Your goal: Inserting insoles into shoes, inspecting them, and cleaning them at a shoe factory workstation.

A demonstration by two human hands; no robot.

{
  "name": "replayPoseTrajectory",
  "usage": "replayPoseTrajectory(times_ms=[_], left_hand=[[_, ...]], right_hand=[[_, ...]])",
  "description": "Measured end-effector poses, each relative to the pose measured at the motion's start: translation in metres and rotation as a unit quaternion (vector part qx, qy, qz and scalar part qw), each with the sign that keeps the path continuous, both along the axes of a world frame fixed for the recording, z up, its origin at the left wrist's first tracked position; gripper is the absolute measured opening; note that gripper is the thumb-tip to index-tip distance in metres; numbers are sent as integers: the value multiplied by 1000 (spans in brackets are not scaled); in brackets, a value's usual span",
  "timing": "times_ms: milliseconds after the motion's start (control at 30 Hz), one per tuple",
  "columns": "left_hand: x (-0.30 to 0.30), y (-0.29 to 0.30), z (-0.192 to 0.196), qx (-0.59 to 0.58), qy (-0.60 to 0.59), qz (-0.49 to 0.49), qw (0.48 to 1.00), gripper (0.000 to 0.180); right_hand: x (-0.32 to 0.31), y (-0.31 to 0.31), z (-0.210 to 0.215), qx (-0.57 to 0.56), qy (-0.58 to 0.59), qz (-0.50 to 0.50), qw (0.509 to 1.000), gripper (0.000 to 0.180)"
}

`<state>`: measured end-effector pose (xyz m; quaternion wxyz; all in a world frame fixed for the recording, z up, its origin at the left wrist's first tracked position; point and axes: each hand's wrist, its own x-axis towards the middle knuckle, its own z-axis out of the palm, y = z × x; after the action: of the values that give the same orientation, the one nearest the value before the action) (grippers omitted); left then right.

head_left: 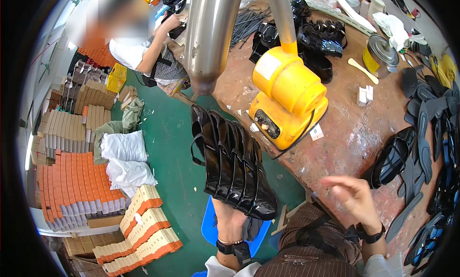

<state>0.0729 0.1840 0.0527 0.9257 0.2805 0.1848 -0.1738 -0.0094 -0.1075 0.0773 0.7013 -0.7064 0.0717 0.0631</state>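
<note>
Glossy black strappy shoes (232, 174), packed side by side, are above the green floor (177, 195) in the left hand (230, 223), whose holding fingers they hide from me; I see the right hand (355, 200) empty, fingers loosely apart, slightly blurred

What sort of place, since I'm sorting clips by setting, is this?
Probably a shoe workshop: the left hand holds a row of glossy black shoes, dark sole-shaped pieces lie on the worktable, and orange boxes stand stacked at left.
</note>
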Motion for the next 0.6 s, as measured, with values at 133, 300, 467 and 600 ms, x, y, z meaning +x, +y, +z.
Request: replayPoseTrajectory(times_ms=[133,300,467,600], left_hand=[[17,-11,5,-5,10,-3,1000,47],[38,-29,11,15,1,4,1000,47],[53,-37,19,14,-6,33,999,45],[60,-38,25,27,6,62,998,45]], right_hand=[[-17,-27,-14,12,52,-132,990,25],[-26,-33,-23,7,54,-173,983,24],[-30,-33,-25,-71,49,-158,984,25],[-32,-36,-27,-104,44,-170,979,25]])
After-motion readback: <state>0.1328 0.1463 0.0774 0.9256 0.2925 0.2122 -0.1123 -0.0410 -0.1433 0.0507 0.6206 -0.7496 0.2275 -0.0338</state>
